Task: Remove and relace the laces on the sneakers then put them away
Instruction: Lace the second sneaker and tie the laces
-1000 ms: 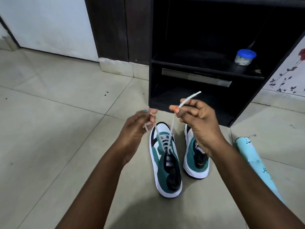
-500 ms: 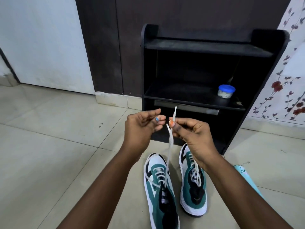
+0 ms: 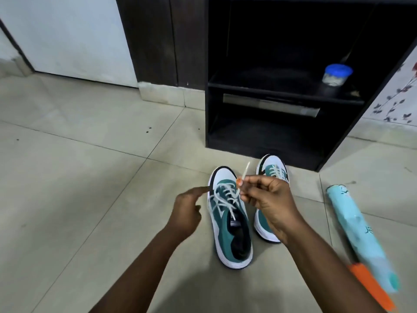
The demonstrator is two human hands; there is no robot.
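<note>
Two green, white and black sneakers stand side by side on the tiled floor, toes pointing at the shelf. The left sneaker (image 3: 228, 224) has a white lace (image 3: 222, 201) threaded through its lower eyelets. My right hand (image 3: 268, 199) hovers over the sneakers and pinches one end of that lace, whose tip (image 3: 246, 169) sticks upward. My left hand (image 3: 187, 211) is just left of the left sneaker, fingers loosely curled with the forefinger pointing at the toe, holding nothing. The right sneaker (image 3: 274, 171) is laced and partly hidden behind my right hand.
A black open shelf unit (image 3: 259, 141) stands right behind the sneakers, with a blue-lidded jar (image 3: 336, 75) on its middle shelf. A light blue roll with an orange end (image 3: 358, 231) lies on the floor at the right. Grey tiles stretch away to the left.
Both hands have come down from in front of the shelf to just above the sneakers. My left hand has let go of the lace; my right hand still pinches its end.
</note>
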